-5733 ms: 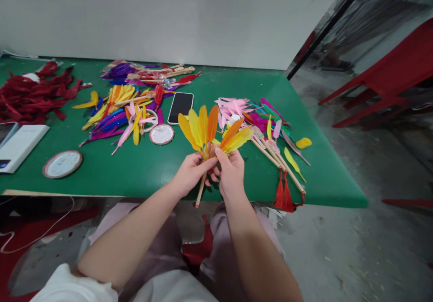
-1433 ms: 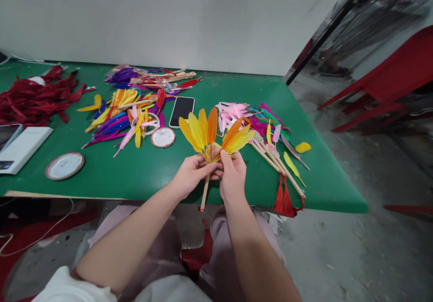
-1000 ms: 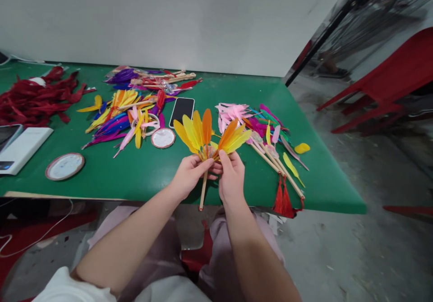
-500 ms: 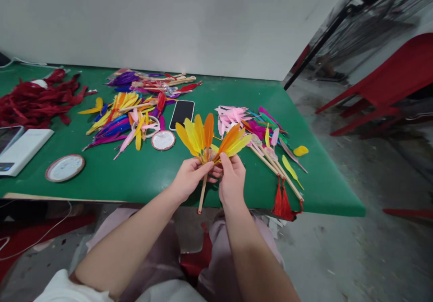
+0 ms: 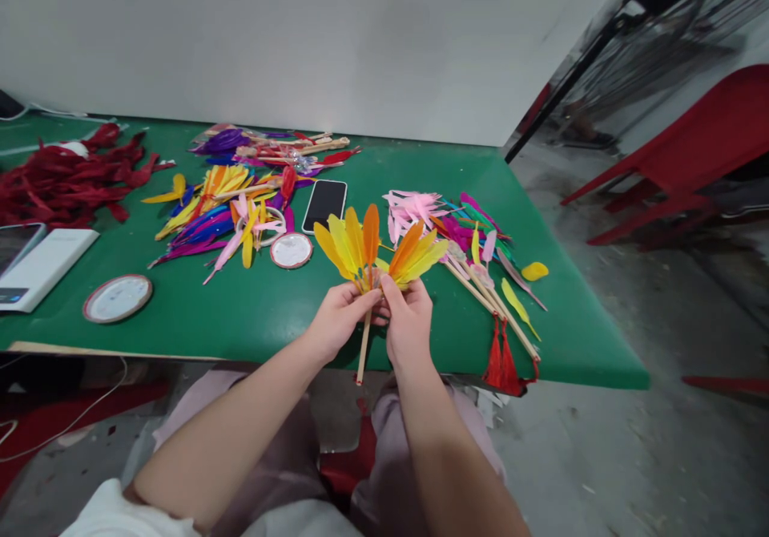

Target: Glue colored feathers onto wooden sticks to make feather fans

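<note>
Feathers [image 5: 371, 236], yellow and orange, fanned above the table's [image 5: 240, 316] six o'clock edge, the left hand [image 5: 337, 320] and right hand [image 5: 412, 325] in narrow grip around a stick [image 5: 364, 353], its join largely hidden; at nine o'clock, a white box [image 5: 51, 268] ran out of view.

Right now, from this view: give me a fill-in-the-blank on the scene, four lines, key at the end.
The left hand and right hand hold a stick whose feathers are yellow and ____.
The phone just beyond those feathers lies screen ____.
The tassels over the near edge of the table are ____.
The dark red heap lies toward the table's ____ end.

Missing words: orange; up; red; left.
</note>
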`<state>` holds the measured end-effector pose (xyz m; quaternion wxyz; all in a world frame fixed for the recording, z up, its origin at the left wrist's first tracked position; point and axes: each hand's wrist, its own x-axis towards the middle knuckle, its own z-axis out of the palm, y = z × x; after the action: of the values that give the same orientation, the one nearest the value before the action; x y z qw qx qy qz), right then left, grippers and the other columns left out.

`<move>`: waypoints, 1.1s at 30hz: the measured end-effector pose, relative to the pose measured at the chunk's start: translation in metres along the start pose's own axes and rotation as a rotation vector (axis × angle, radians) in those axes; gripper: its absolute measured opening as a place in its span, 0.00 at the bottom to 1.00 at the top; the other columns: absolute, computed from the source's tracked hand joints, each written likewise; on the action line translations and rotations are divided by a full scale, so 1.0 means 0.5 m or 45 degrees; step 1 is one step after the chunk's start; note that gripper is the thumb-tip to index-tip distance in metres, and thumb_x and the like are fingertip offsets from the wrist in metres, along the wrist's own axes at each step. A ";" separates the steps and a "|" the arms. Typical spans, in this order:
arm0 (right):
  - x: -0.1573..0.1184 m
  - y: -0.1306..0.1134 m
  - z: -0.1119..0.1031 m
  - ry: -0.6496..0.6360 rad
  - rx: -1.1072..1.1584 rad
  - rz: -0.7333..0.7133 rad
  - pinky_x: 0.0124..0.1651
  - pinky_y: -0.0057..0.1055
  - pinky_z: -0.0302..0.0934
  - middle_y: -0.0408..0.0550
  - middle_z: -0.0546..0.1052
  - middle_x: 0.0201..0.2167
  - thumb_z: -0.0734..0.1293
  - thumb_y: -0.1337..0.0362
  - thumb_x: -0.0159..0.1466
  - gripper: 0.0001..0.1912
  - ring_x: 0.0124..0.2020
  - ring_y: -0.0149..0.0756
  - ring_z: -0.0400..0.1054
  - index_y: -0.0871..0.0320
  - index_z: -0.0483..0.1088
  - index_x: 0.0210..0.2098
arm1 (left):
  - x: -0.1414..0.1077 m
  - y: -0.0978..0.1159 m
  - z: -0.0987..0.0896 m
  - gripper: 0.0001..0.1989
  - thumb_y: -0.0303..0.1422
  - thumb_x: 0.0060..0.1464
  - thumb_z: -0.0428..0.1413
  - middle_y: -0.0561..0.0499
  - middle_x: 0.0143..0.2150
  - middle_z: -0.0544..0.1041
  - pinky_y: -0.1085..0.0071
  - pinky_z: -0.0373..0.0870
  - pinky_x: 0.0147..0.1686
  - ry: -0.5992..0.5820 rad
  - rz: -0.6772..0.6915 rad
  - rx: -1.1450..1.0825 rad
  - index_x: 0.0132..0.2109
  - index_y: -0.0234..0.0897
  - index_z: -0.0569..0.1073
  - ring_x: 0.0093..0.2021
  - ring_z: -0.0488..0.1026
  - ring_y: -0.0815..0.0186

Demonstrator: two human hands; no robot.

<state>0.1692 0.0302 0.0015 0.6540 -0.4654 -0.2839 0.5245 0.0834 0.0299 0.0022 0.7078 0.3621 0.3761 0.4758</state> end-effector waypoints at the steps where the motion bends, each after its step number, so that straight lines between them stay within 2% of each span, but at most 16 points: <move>1: 0.000 0.000 0.000 0.004 -0.008 -0.002 0.16 0.17 0.61 0.40 0.74 0.26 0.70 0.59 0.48 0.14 0.19 0.24 0.67 0.58 0.66 0.31 | 0.000 0.000 0.000 0.16 0.39 0.42 0.59 0.49 0.26 0.76 0.73 0.71 0.26 0.000 -0.001 0.001 0.34 0.29 0.72 0.26 0.73 0.68; 7: 0.002 0.002 -0.003 -0.026 0.001 0.002 0.16 0.16 0.60 0.38 0.73 0.24 0.70 0.59 0.49 0.13 0.18 0.23 0.66 0.58 0.65 0.31 | 0.000 0.001 0.000 0.15 0.38 0.42 0.59 0.49 0.27 0.75 0.74 0.71 0.27 0.007 -0.013 -0.039 0.34 0.29 0.72 0.26 0.73 0.69; 12: 0.002 0.001 -0.006 -0.078 0.004 -0.021 0.19 0.17 0.62 0.38 0.72 0.22 0.69 0.60 0.50 0.12 0.19 0.22 0.66 0.59 0.63 0.26 | 0.002 0.004 -0.003 0.16 0.37 0.42 0.59 0.48 0.28 0.76 0.74 0.72 0.26 0.049 -0.001 -0.076 0.37 0.29 0.72 0.26 0.73 0.69; 16: 0.005 -0.001 -0.007 -0.063 -0.021 -0.046 0.20 0.18 0.61 0.37 0.70 0.22 0.69 0.60 0.50 0.12 0.21 0.22 0.66 0.59 0.63 0.25 | 0.002 0.007 -0.007 0.16 0.36 0.43 0.59 0.47 0.31 0.76 0.74 0.72 0.26 0.003 -0.024 -0.072 0.38 0.29 0.71 0.29 0.74 0.67; 20: 0.011 -0.004 -0.008 -0.009 -0.020 -0.129 0.22 0.17 0.59 0.37 0.69 0.21 0.69 0.62 0.50 0.10 0.20 0.21 0.63 0.59 0.64 0.24 | 0.000 0.006 -0.010 0.16 0.33 0.42 0.60 0.47 0.34 0.76 0.73 0.72 0.31 -0.055 -0.034 -0.044 0.40 0.31 0.71 0.31 0.74 0.68; 24: 0.014 -0.005 -0.010 0.040 -0.025 -0.139 0.22 0.18 0.57 0.37 0.69 0.20 0.69 0.62 0.50 0.09 0.19 0.20 0.61 0.59 0.65 0.23 | 0.000 0.004 -0.011 0.16 0.31 0.42 0.60 0.46 0.35 0.76 0.74 0.72 0.34 -0.059 -0.018 -0.038 0.40 0.31 0.71 0.31 0.74 0.70; 30: 0.011 -0.002 -0.013 -0.049 -0.065 -0.167 0.30 0.22 0.62 0.38 0.71 0.23 0.69 0.63 0.51 0.06 0.24 0.24 0.65 0.58 0.68 0.26 | 0.002 0.006 -0.012 0.18 0.32 0.43 0.60 0.47 0.34 0.76 0.75 0.71 0.34 -0.043 0.013 -0.011 0.43 0.32 0.71 0.30 0.74 0.70; 33: 0.010 -0.002 -0.014 -0.035 -0.070 -0.178 0.30 0.23 0.62 0.38 0.71 0.23 0.69 0.63 0.51 0.06 0.24 0.24 0.64 0.58 0.68 0.25 | 0.002 0.007 -0.010 0.18 0.32 0.42 0.60 0.48 0.34 0.76 0.75 0.71 0.33 -0.043 -0.003 -0.018 0.43 0.32 0.70 0.30 0.74 0.70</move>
<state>0.1770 0.0330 -0.0011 0.6719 -0.4551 -0.3391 0.4759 0.0776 0.0326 0.0028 0.7173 0.3647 0.3611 0.4713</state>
